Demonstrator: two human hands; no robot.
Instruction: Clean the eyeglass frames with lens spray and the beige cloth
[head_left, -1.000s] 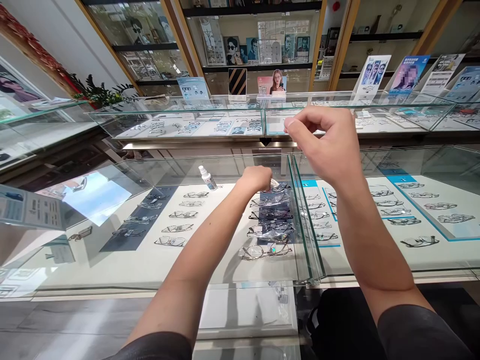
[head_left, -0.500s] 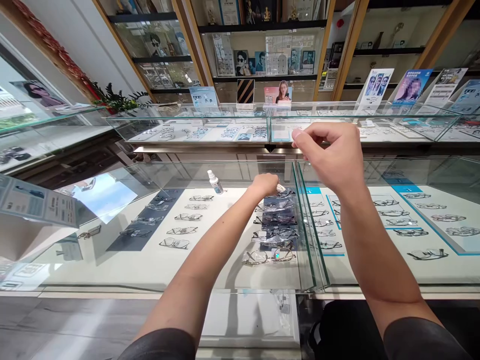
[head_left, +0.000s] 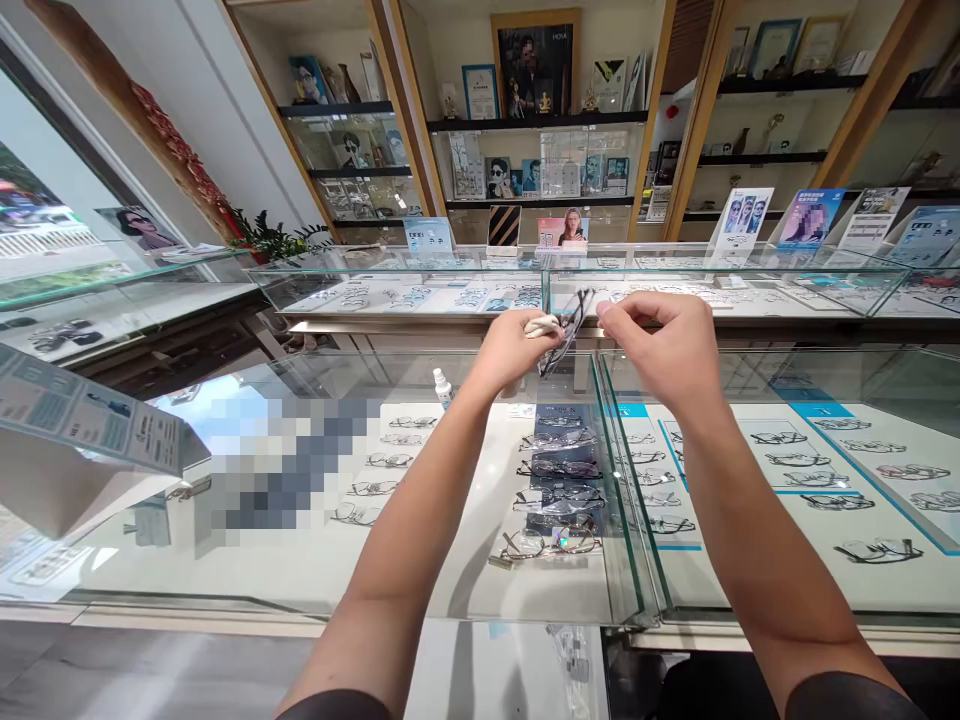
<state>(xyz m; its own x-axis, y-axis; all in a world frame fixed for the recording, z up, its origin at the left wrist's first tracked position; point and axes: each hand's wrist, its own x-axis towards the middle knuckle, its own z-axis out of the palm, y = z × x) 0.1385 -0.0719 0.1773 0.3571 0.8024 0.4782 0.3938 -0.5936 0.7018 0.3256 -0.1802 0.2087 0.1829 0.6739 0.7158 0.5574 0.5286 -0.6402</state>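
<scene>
My left hand (head_left: 514, 350) is closed above the near glass case, gripping a pair of eyeglasses (head_left: 568, 332) with a dark frame, tilted on end. A bunched white cloth (head_left: 541, 326) is also in its fingers. Just right of the glasses is my right hand (head_left: 667, 340), its thumb and forefinger pinched together; whether anything is between the fingertips I cannot make out. Under the hands, a column of eyeglasses (head_left: 559, 468) lies on a dark strip inside the case. A small white bottle (head_left: 442, 386) stands behind my left forearm, partly hidden by it.
A glass divider edge (head_left: 626, 500) separates the left case section from the right one, where more eyeglasses (head_left: 877, 550) lie in rows. A folded card stand (head_left: 97, 410) sits at left. Farther back are another glass display counter (head_left: 405, 290) and shelves with framed pictures (head_left: 536, 65).
My left hand has risen from the top of the eyeglasses column, lifting a pair up beside my right hand. The camera has tilted upward. My right hand keeps its pinched shape.
</scene>
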